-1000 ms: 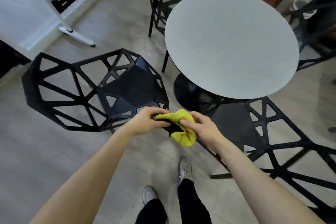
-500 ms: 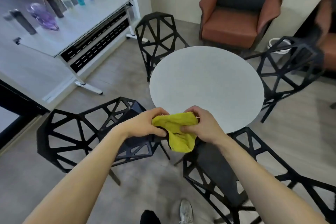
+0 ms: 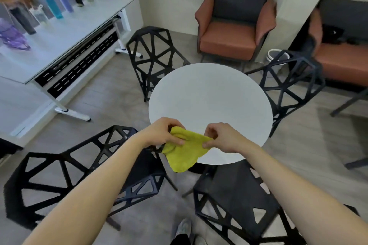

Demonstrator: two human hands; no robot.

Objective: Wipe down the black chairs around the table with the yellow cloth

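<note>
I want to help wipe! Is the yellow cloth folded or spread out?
Bunched, not spread: the yellow cloth hangs crumpled between both hands.

- Grey wood-look floor (planked) carrying round white table and four black chairs.
- Side desk lined with bottles.

Matt black frames, fuzzy cloth, smooth pale tops

The yellow cloth looks like napped terry, soft and matt. The black chairs are hard, matt, open lattice. The round table is smooth and pale; at upper centre, the armchair looks like smooth brown leather.
</note>
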